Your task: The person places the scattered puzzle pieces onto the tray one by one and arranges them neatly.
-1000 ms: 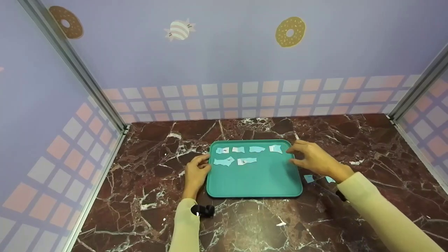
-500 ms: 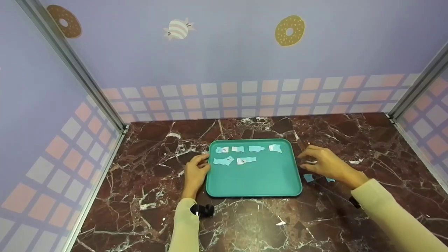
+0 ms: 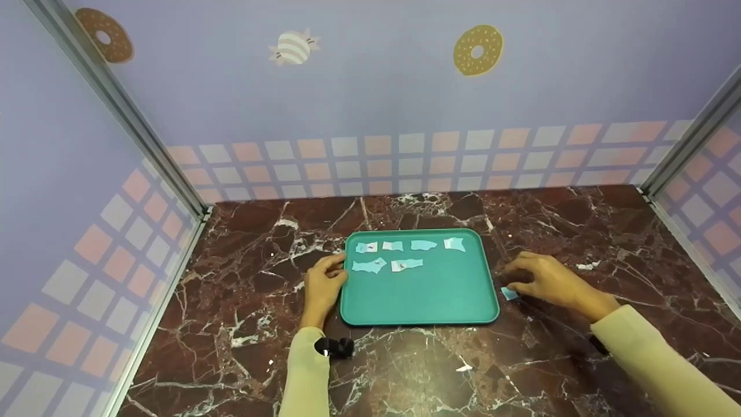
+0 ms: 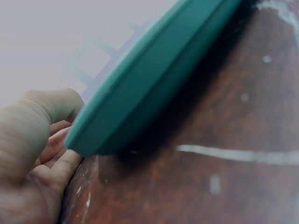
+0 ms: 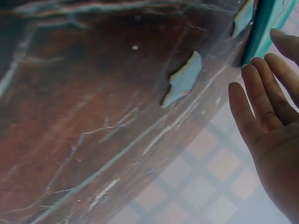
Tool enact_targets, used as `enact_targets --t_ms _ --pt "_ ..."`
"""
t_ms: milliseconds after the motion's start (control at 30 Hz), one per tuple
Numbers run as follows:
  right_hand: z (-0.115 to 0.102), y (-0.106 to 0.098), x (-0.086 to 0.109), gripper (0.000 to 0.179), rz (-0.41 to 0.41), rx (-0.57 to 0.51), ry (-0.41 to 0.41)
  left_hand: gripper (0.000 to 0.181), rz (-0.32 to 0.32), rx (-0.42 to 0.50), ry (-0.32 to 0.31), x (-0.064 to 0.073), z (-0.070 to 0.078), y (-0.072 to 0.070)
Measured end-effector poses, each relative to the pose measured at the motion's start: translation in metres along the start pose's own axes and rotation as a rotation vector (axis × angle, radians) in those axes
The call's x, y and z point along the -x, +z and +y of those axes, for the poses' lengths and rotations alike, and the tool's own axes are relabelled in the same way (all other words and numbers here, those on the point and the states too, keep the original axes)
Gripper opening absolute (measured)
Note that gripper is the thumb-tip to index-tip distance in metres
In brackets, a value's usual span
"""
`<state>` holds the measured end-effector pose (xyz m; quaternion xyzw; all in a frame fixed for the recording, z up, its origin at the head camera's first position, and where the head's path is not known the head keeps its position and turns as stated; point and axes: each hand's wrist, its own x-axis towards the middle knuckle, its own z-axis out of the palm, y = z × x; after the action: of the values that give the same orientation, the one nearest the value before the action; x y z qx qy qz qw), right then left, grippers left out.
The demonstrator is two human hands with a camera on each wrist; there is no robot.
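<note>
A green tray (image 3: 419,301) lies on the marble-patterned table, bearing several flat, jagged-edged light blue and white pieces, such as this one (image 3: 453,244), in two rows. My left hand (image 3: 323,289) holds the tray's left rim; in the left wrist view, thumb and fingers (image 4: 63,163) lie at the tray's corner. My right hand (image 3: 550,281) hovers just right of the tray, fingers loosely bent, holding nothing. By its thumb is a small blue piece (image 3: 509,293) on the table. The right wrist view shows another jagged blue piece (image 5: 184,79), which the hand hides in the head view.
A purple wall (image 3: 376,87) with printed sweets and a checked band rises behind the table, with side walls left and right. A small white fleck (image 3: 464,368) lies on the table in front of the tray.
My right hand has moved from the tray's right rim rightward and toward me, over the blue pieces beside the tray. The left hand has stayed at the left rim.
</note>
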<state>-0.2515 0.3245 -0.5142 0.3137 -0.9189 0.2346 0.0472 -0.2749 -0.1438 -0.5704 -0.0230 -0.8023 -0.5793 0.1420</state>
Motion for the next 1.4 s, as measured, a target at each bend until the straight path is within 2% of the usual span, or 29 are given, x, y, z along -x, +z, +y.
enact_targets --t_ms 333,633,900,1133,1400 --pt "0.0016 0.0077 0.0075 0.02 -0.048 0.022 0.044 0.036 0.003 0.017 -0.028 -0.0011 -0.002 0.0015" --pt "0.0006 0.0083 0.0099 0.017 -0.077 0.02 0.069 0.037 -0.002 0.022 -0.025 -0.0004 -0.0004 0.0011" --pt "0.002 0.0085 0.0103 0.021 -0.056 0.017 0.063 0.036 -0.001 0.028 -0.034 0.0002 0.0005 0.0009" --pt "-0.0004 0.0081 0.0106 0.022 -0.08 0.018 0.103 0.037 0.0 0.025 -0.029 0.0009 0.0014 0.0011" --pt "-0.0009 0.0063 0.0076 0.019 -0.091 0.02 0.051 0.036 0.004 0.029 -0.027 0.0001 0.0008 0.0012"
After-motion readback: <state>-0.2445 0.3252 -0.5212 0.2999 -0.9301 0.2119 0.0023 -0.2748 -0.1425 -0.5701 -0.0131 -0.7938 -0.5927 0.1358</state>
